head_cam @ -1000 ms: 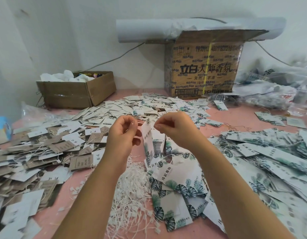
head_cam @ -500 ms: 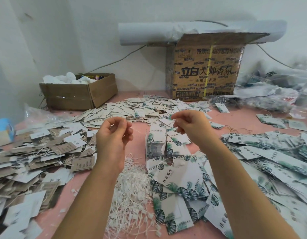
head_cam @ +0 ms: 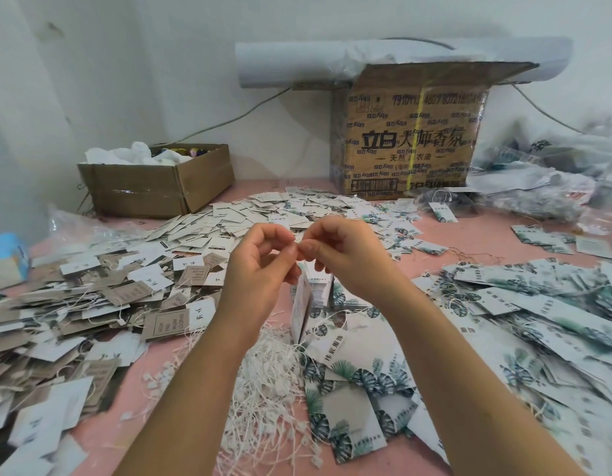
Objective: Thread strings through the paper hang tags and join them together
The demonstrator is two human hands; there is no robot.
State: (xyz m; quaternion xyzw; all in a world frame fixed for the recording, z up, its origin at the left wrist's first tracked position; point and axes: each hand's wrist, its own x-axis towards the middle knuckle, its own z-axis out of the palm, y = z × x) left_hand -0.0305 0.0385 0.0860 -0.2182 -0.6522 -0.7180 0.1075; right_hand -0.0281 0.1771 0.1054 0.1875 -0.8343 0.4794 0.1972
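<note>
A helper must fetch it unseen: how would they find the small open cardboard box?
Start at the tall printed cardboard carton against the back wall. Look left along the pink table: the low brown cardboard box sits there. Unlike the carton, it is unprinted, open-topped and stuffed with crumpled white wrapping.

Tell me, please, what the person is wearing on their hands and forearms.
Nothing: the left hand and right hand are bare, with no gloves, rings, watch or bracelet. The left forearm and right forearm are bare; no sleeve shows down to the picture's lower edge.
</note>
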